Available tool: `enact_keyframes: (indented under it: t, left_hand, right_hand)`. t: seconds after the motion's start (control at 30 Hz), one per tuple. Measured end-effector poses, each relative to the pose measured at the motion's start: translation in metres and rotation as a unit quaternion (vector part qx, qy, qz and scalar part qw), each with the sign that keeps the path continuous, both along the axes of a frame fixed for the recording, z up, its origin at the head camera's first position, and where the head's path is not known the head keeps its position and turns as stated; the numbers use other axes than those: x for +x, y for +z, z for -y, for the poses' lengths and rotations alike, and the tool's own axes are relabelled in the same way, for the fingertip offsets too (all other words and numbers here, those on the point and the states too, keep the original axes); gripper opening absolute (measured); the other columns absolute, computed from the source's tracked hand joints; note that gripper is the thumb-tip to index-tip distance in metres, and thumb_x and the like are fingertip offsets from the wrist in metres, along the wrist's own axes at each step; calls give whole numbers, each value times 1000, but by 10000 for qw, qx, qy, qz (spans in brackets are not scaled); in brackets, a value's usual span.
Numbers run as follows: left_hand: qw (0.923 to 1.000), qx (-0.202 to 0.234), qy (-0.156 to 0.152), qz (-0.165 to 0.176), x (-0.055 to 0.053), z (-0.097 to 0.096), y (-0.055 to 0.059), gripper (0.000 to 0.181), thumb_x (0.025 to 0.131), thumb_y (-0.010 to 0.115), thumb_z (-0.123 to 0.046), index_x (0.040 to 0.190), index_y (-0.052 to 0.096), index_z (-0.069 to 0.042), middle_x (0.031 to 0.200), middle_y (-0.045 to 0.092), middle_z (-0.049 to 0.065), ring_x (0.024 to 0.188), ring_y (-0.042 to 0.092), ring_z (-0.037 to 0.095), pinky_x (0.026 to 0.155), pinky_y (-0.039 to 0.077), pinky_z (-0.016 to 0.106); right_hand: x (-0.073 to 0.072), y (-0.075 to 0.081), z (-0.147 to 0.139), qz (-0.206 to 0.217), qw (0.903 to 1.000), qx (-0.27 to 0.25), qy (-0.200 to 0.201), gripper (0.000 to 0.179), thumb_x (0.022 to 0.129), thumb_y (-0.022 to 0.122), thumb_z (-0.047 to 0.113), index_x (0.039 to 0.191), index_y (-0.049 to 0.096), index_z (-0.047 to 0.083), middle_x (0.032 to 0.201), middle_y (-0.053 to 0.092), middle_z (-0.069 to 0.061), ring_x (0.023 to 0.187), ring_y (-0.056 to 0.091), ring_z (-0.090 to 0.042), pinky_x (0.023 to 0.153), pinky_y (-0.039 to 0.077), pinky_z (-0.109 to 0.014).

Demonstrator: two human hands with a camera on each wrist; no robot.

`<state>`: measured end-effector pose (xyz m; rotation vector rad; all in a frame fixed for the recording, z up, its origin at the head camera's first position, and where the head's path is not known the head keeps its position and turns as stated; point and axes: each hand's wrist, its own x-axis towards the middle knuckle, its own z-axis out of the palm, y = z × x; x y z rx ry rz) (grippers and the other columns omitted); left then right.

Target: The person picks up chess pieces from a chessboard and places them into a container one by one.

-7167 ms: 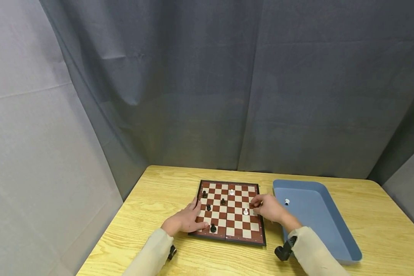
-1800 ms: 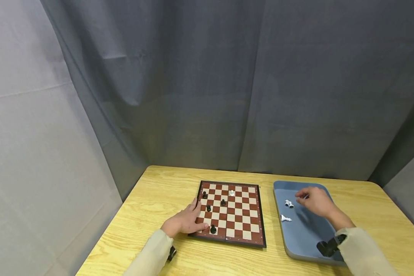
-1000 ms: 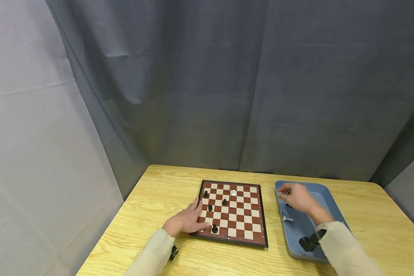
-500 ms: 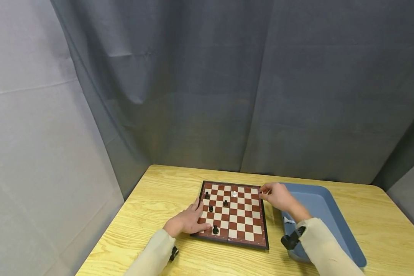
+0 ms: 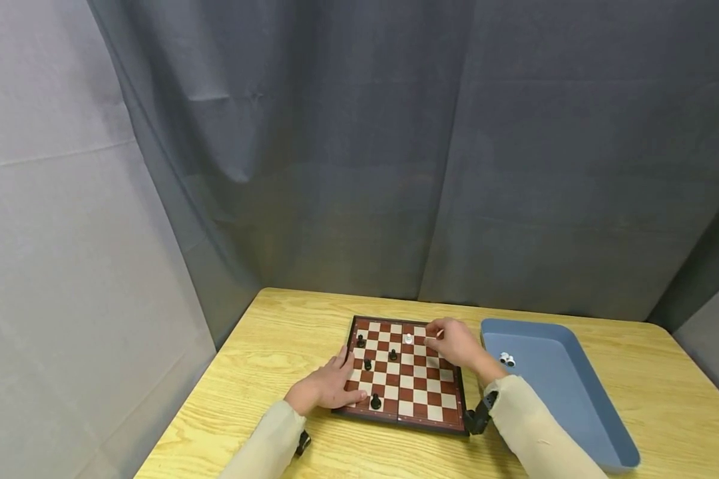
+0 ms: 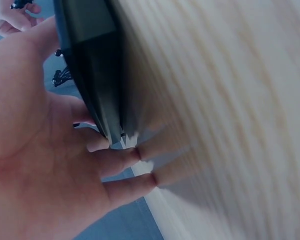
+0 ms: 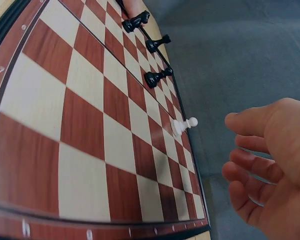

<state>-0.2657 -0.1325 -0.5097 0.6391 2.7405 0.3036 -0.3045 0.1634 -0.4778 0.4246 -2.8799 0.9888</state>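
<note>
The chessboard (image 5: pixel 419 379) lies on the table, with several black chess pieces on its left half, among them a black pawn (image 5: pixel 375 402) near the front. A single white pawn (image 5: pixel 408 338) stands towards the board's far side. My left hand (image 5: pixel 329 386) rests on the left edge with fingers spread; in the left wrist view its fingertips reach the table beside the board's dark rim (image 6: pixel 90 60). Over the right half, my right hand (image 5: pixel 455 342) hovers just right of the white pawn. In the right wrist view its fingers are loosely bent, apart from the pawn (image 7: pixel 183 126), holding nothing.
A blue tray (image 5: pixel 599 392) stands right of the board, partly behind my right forearm. White chess pieces (image 5: pixel 506 359) lie in it near its left wall. A grey curtain (image 5: pixel 359 166) hangs behind the wooden table (image 5: pixel 299 313).
The white piece on the board's right side has gone from there, and more white pieces lie in the tray. My right hand has moved left from the tray over the board; my left hand stays.
</note>
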Motion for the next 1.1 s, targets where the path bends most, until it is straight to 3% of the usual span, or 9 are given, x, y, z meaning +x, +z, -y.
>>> enact_keyframes:
  t: [0.2, 0.43, 0.7, 1.1]
  left_hand:
    - [10000, -37, -43, 3, 0, -1, 1, 91, 90, 44, -64, 152, 14, -4, 157, 2, 16, 140, 20, 34, 105, 31, 49]
    - [10000, -39, 6, -21, -1, 1, 3, 92, 90, 46, -64, 152, 16, -4, 157, 3, 16, 139, 21, 34, 103, 33, 50]
    - [10000, -58, -28, -6, -3, 0, 4, 92, 90, 44, -65, 152, 15, -4, 157, 3, 16, 140, 21, 33, 104, 33, 48]
    - [10000, -58, -31, 50, 1, -2, 5, 91, 91, 45, -63, 152, 14, -3, 157, 3, 17, 140, 20, 33, 105, 32, 48]
  right_hand:
    - [-5, -3, 10, 31, 9999, 20, -149, 33, 90, 65, 15, 118, 62, -2, 103, 60, -15, 86, 58, -24, 70, 49, -41]
    - [-15, -11, 22, 80, 9996, -203, -180, 34, 90, 66, 15, 119, 62, -3, 101, 61, -16, 80, 56, -22, 68, 48, -40]
    - [-20, -19, 26, 292, 9988, -377, -150, 35, 92, 64, 14, 122, 60, -3, 115, 61, -19, 97, 60, -30, 75, 51, -42]
    - [-23, -33, 33, 456, 9977, -324, -382, 31, 91, 64, 17, 118, 63, 1, 110, 63, -12, 95, 61, -26, 76, 51, -42]
